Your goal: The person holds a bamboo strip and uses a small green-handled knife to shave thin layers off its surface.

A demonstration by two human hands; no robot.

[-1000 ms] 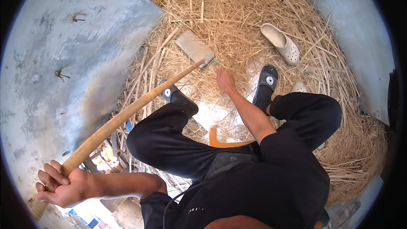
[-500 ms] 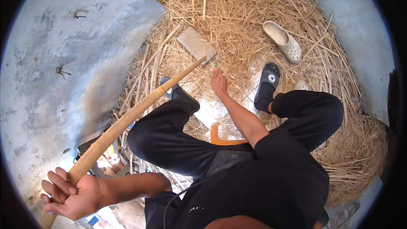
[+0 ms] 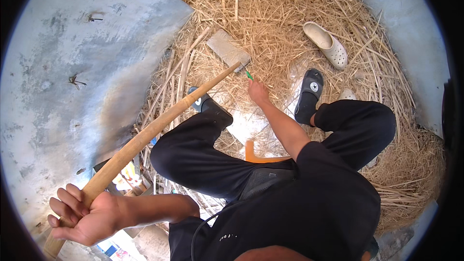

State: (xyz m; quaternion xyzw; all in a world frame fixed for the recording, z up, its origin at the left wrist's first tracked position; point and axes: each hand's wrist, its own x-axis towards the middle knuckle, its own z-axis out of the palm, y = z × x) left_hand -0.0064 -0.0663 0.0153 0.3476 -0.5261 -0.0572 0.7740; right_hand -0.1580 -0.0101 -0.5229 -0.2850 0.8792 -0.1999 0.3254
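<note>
My left hand point(image 3: 86, 216) is wrapped round the thick lower end of a long, tapering bamboo pole point(image 3: 137, 144) at the lower left. The pole slants up to the right, and its thin tip appears over the near corner of a grey block point(image 3: 226, 48). My right hand point(image 3: 258, 92) is closed on a slim tool with a green handle point(image 3: 249, 75), close beside the pole's tip. Its working end is too small to make out. Straw and shavings surround the block.
Pale plant strips and straw point(image 3: 285, 9) cover much of the floor. A beige clog point(image 3: 326, 46) lies at the upper right, beyond my right foot point(image 3: 309, 95). Blue-grey walls point(image 3: 72, 67) stand on both sides. An orange seat edge point(image 3: 258, 158) shows between my legs.
The green tool now tilts more to the left and shows more of its length, and my right hand sits slightly lower. The whole view has shifted a little; the left grip is the same.
</note>
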